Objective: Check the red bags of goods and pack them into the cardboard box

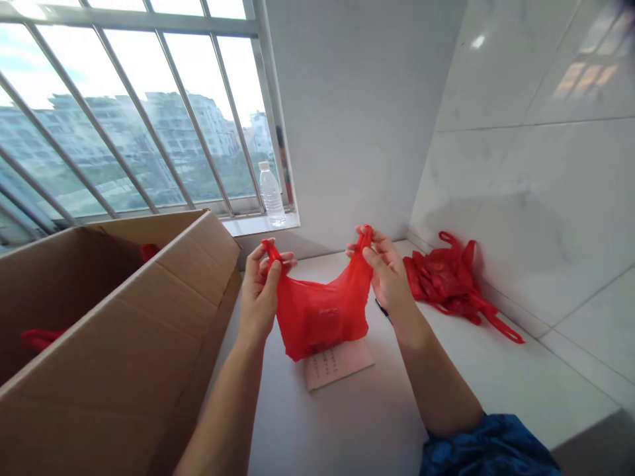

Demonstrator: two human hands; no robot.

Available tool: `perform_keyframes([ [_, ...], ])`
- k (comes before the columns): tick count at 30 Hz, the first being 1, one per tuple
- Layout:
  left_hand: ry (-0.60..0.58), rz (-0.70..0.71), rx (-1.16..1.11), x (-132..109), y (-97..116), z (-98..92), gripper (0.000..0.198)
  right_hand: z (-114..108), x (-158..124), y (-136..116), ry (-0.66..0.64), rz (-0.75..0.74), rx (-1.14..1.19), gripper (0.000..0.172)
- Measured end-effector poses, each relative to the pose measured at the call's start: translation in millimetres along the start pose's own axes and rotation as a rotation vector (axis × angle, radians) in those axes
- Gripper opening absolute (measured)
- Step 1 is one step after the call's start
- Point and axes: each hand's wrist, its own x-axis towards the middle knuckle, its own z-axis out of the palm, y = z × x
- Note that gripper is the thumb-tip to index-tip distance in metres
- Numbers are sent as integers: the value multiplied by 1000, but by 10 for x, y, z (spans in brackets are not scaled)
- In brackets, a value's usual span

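Note:
A thin red plastic bag (pixel 325 314) hangs stretched between my two hands above the white tabletop. My left hand (pixel 260 284) pinches one handle loop between thumb and fingers. The other handle is gripped by my right hand (pixel 384 268), its thumb pressed against the plastic. A boxy shape shows faintly through the bag's front; I cannot tell whether it is inside or behind. Below the bag lies a small paper pad (pixel 340 365) with handwritten lines, its upper part covered by the bag. Close to my right wrist a dark, pen-like thing (pixel 381 308) is partly hidden.
At the left stands a large open cardboard box (pixel 149 330) with red plastic inside. A heap of red plastic bags (pixel 446 277) lies at the right against the tiled wall (pixel 536 198). A clear bottle (pixel 271 195) stands on the sill of the barred window (pixel 143 112).

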Motion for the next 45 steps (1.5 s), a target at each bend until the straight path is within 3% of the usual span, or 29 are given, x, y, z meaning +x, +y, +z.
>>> perform_keyframes([
  [3,-104,-67,-2,-80,-41,28,45,110,-75,17,-164,94,-48,54],
  [6,-231,-186,-2,-171,-134,49,50,277,-177,61,-290,95,-206,57],
  [9,-437,-305,-51,-234,-233,57,77,453,-278,146,-377,61,-309,42],
  [11,-559,-322,-79,-250,-261,50,91,530,-322,211,-399,99,-249,25],
  [14,-622,-308,-60,-246,-225,21,78,551,-330,295,-422,265,-67,25],
  [17,-617,-321,-5,-239,-168,-8,49,491,-287,359,-332,395,36,33],
  [21,-518,-396,-54,-218,-217,-28,40,388,-221,379,-175,431,158,41],
  [24,-458,-500,-170,-187,-285,-32,35,319,-199,314,-264,397,146,39],
  [28,-416,-529,-178,-174,-272,-30,33,257,-215,206,-444,251,-61,33],
  [33,-606,-398,97,-201,-207,-12,37,275,-255,166,-344,-6,-391,15],
  [35,-616,-373,141,-196,-200,-7,33,283,-258,137,-336,-95,-468,8],
  [38,-550,-363,84,-155,-207,-20,35,266,-248,79,-368,-179,-558,3],
  [42,-469,-476,-52,-98,-250,-37,46,201,-256,82,-371,-257,-669,9],
  [45,-321,-474,-71,-103,-325,-18,47,123,-335,127,-403,-306,-701,13],
])
